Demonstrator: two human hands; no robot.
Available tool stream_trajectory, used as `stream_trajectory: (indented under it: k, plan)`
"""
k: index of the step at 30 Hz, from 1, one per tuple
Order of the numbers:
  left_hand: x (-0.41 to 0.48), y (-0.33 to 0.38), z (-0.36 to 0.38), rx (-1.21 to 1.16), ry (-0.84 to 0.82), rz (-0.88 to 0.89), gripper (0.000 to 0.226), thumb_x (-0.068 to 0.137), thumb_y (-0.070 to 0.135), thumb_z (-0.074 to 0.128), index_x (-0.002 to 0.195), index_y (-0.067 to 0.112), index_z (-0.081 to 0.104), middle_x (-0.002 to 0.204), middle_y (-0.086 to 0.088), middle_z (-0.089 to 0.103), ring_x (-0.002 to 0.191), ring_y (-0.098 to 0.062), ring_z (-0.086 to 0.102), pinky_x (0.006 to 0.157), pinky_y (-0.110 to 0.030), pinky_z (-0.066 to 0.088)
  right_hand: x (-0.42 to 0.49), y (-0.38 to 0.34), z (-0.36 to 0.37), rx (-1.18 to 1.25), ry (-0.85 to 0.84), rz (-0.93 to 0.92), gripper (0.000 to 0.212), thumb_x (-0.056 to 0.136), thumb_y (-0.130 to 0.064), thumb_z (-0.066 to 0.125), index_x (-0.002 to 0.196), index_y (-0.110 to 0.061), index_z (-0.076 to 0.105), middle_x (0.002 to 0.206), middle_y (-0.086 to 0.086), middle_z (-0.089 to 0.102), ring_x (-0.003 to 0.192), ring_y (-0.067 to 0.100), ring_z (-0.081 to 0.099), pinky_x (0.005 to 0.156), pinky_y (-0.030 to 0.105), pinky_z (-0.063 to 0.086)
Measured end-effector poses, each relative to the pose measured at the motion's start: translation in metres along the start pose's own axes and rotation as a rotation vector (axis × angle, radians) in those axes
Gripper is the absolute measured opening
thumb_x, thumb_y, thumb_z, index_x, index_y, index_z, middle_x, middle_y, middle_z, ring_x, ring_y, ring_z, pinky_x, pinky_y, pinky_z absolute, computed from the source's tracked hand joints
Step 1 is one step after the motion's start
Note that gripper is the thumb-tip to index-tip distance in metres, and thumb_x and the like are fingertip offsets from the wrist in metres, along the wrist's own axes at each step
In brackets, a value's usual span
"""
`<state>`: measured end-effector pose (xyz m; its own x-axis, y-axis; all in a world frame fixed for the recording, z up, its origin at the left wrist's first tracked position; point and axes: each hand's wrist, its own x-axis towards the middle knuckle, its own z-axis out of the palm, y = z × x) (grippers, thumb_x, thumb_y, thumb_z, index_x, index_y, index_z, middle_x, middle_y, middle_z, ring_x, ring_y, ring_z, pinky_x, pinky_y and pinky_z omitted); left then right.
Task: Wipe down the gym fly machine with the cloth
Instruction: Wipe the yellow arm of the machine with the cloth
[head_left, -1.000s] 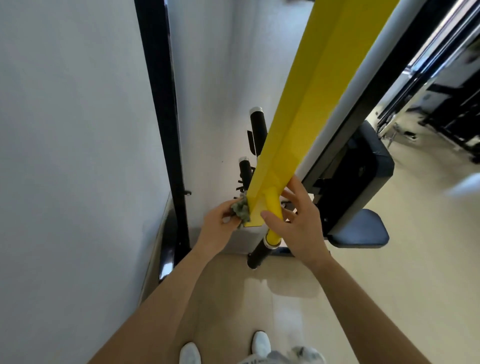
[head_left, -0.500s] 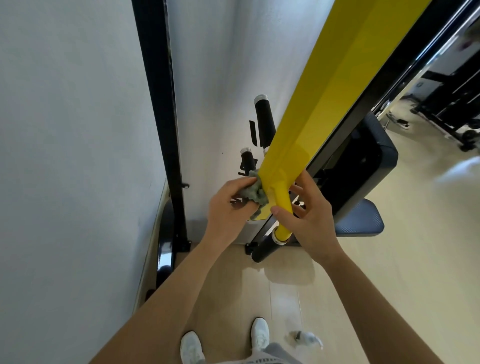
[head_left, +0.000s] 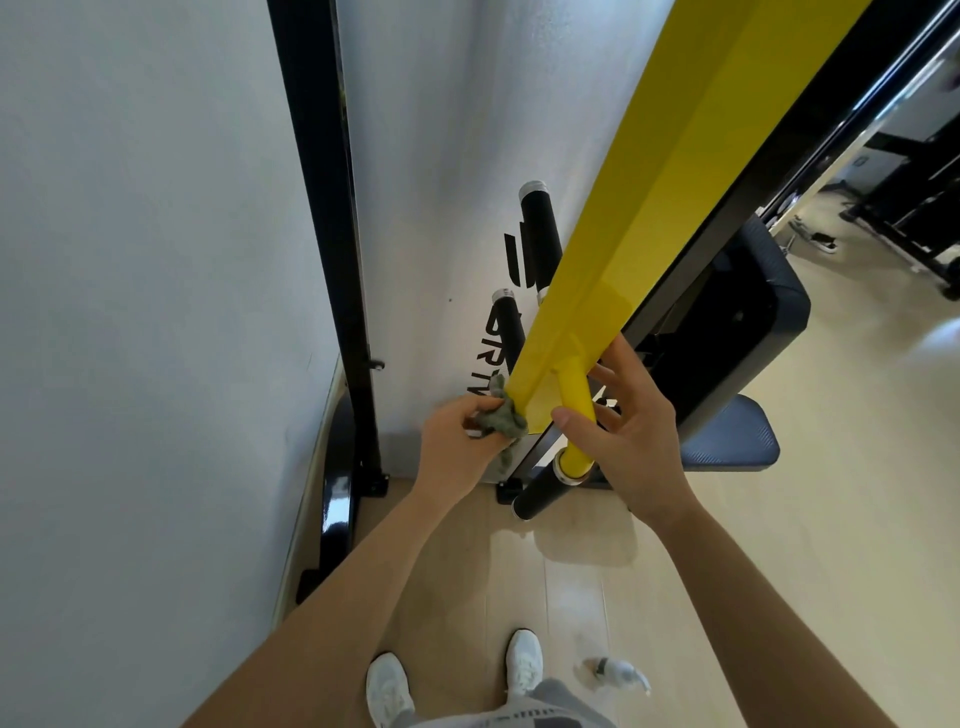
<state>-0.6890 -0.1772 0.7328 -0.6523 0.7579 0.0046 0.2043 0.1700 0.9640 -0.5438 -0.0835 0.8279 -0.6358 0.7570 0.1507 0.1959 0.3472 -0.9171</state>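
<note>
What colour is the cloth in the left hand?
The cloth is greyish green, bunched in the left hand; the head view shows it.

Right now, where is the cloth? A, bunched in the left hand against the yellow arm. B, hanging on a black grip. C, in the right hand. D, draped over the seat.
A: the left hand grips the bunched cloth against the yellow arm at its lower edge; the right hand holds no cloth.

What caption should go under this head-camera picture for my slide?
Left hand holds a cloth against the yellow machine arm while the right hand touches it.
</note>
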Motion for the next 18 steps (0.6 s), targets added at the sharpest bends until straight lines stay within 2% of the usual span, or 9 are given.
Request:
stream_trajectory:
  k: [4,7,9,11,14,16,18]
  plan:
    - [-0.01,0.011,-0.007,-0.315,0.018,-0.16,0.017,0.091,0.015,0.072,0.099,0.029,0.071,0.095,0.003,0.075,0.095,-0.021,0.072,0.086,-0.032,0.06,-0.002,0.002,0.0,0.063,-0.04,-0.018,0.085,0.083,-0.04,0.075,0.155,-0.022,0.035,0.149,-0.011,0.05,0.137,0.012,0.048,0.104,0.049,0.052]
    - [-0.019,0.023,-0.02,-0.508,0.011,-0.218,0.017,0.094,0.017,0.065,0.109,0.024,0.07,0.105,0.002,0.074,0.105,-0.022,0.07,0.089,-0.034,0.059,-0.001,0.003,-0.003,0.128,-0.1,-0.029,0.083,0.085,-0.048,0.074,0.155,-0.027,0.035,0.147,-0.016,0.052,0.138,0.008,0.048,0.102,0.031,0.053]
    - [-0.025,0.035,-0.028,-0.605,0.007,-0.214,0.027,0.089,0.027,0.064,0.114,0.021,0.069,0.112,-0.002,0.073,0.11,-0.023,0.069,0.092,-0.037,0.058,-0.001,0.003,-0.007,0.171,-0.134,-0.045,0.07,0.088,-0.046,0.071,0.151,-0.031,0.043,0.144,-0.018,0.056,0.135,0.007,0.051,0.094,0.019,0.053]
    - [-0.03,0.048,-0.035,-0.644,0.011,-0.173,0.038,0.083,0.035,0.065,0.117,0.018,0.067,0.114,-0.003,0.072,0.111,-0.022,0.068,0.09,-0.035,0.058,-0.003,0.003,-0.01,0.203,-0.123,-0.049,0.054,0.09,-0.041,0.07,0.142,-0.033,0.054,0.134,-0.017,0.064,0.126,0.007,0.059,0.086,0.013,0.053]
    - [-0.035,0.067,-0.043,-0.651,0.01,-0.088,0.033,0.088,0.036,0.069,0.116,0.019,0.064,0.113,0.0,0.071,0.11,-0.022,0.068,0.085,-0.032,0.058,-0.009,-0.002,-0.012,0.244,-0.069,-0.047,0.043,0.087,-0.045,0.072,0.128,-0.037,0.063,0.116,-0.018,0.07,0.111,0.007,0.066,0.078,0.011,0.054]
    - [-0.037,0.078,-0.044,-0.656,-0.017,-0.038,0.025,0.087,0.027,0.068,0.111,0.024,0.064,0.11,0.003,0.072,0.107,-0.019,0.069,0.082,-0.03,0.059,-0.012,-0.006,-0.011,0.265,-0.071,-0.057,0.048,0.084,-0.049,0.075,0.127,-0.036,0.06,0.117,-0.017,0.068,0.111,0.008,0.066,0.078,0.014,0.055]
    - [-0.039,0.085,-0.041,-0.61,-0.044,0.006,0.023,0.084,0.022,0.069,0.105,0.032,0.067,0.112,0.001,0.072,0.109,-0.022,0.069,0.084,-0.033,0.06,-0.014,-0.011,-0.007,0.251,-0.083,-0.087,0.059,0.08,-0.046,0.08,0.132,-0.033,0.054,0.126,-0.014,0.062,0.116,0.011,0.063,0.083,0.018,0.056]
